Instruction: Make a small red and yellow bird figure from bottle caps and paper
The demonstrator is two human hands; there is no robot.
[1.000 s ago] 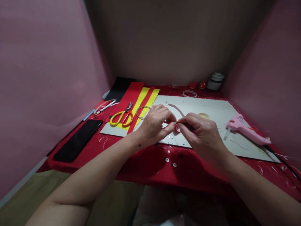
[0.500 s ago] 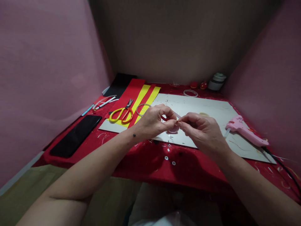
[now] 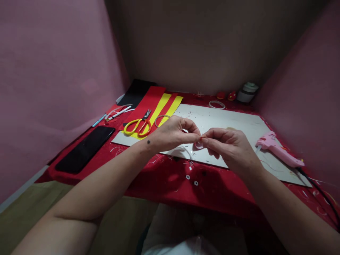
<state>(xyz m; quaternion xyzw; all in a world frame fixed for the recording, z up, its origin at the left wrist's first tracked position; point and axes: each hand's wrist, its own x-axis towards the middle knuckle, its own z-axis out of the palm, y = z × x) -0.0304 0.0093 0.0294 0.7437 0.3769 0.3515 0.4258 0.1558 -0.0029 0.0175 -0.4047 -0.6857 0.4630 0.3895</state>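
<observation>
My left hand (image 3: pixel 178 134) and my right hand (image 3: pixel 230 144) meet above the white board, each pinching with thumb and fingertips. Between the fingertips is a small red piece (image 3: pixel 201 139), mostly covered, so its shape is unclear. Just below it a pale pinkish round thing (image 3: pixel 198 145) shows, partly hidden by the right fingers. A thin pale curved strip (image 3: pixel 187 151) shows under the left hand. Left of that hand lie scissors (image 3: pixel 137 128) with one yellow and one red handle, beside a thin ring (image 3: pixel 158 121).
Red corrugated sheet (image 3: pixel 150 97) and yellow strips overlap the white board (image 3: pixel 244 122). A pink glue gun (image 3: pixel 278 148) with its black cord rests at right. A black phone (image 3: pixel 86 150) lies left. Behind stand a jar (image 3: pixel 247 92) and a tape roll (image 3: pixel 217 105). White rings (image 3: pixel 188 177) lie in front.
The red loop seen inside the left hand's curl no longer shows there. A pale curved strip now shows below that hand. Both hands stay together, still pinching, and the view has shifted slightly.
</observation>
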